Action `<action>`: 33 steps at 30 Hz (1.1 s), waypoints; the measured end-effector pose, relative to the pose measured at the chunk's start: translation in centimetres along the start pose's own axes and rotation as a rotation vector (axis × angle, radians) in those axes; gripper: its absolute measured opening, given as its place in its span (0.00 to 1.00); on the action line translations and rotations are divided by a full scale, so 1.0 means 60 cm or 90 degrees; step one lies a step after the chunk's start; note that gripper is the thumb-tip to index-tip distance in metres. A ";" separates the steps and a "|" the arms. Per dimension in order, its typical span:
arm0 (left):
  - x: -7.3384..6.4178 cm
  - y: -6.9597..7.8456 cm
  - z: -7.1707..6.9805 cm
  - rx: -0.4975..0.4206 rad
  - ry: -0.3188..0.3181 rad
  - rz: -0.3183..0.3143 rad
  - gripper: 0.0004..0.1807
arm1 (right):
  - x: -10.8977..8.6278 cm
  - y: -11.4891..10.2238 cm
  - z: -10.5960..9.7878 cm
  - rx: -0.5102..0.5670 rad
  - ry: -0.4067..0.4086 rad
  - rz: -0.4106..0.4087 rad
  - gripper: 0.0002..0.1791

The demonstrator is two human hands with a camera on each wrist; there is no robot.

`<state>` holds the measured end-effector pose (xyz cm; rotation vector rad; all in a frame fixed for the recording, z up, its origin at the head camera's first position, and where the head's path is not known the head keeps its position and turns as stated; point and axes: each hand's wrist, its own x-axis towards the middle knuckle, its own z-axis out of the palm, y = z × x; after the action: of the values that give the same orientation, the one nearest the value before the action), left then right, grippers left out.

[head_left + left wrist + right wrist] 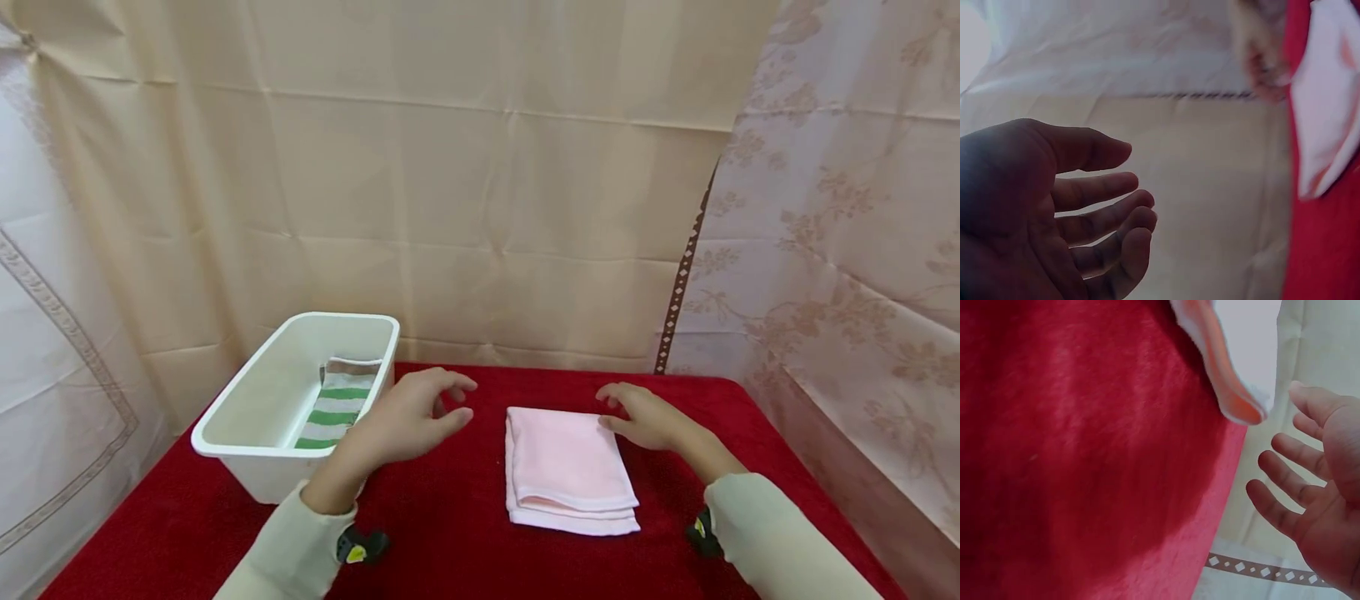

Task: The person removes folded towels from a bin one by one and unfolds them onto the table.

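A folded pink towel (570, 462) lies flat on the red tablecloth, its layered edges toward the front. My right hand (648, 419) is over the towel's right far corner in the head view. The right wrist view shows its fingers (1285, 469) spread and apart from the towel (1244, 356). Farther left, my left hand (408, 417) hovers beside the white basin, holding nothing, its fingers (1097, 219) loosely bent. A striped green, grey and brown cloth (341, 404) lies inside the basin (255, 475), partly hidden by the basin's right wall.
The red tablecloth (450, 533) covers the table, which ends at a beige curtain (480, 208) behind. A patterned curtain (862, 250) hangs along the right side, and a pale one (60, 333) on the left. The basin stands at the table's left.
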<state>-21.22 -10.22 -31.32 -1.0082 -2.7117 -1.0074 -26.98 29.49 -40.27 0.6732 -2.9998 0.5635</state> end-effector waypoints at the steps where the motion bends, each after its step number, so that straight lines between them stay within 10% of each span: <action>1: 0.006 0.003 0.013 0.003 -0.015 -0.005 0.20 | -0.003 0.002 0.001 0.007 0.004 0.006 0.21; 14: 0.046 -0.026 0.129 -0.068 -0.028 -0.098 0.18 | -0.044 -0.019 0.013 0.117 0.034 0.134 0.28; 25: 0.048 -0.033 0.195 -0.451 -0.027 -0.399 0.26 | -0.071 -0.059 0.041 0.447 0.034 0.369 0.30; 33: 0.041 -0.034 0.216 -0.553 -0.066 -0.452 0.28 | -0.087 -0.068 0.050 0.582 0.006 0.405 0.24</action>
<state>-22.46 -2.14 -41.87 -0.0478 -2.7467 -2.4185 -20.33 27.14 -42.12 -0.3605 -2.7646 1.9743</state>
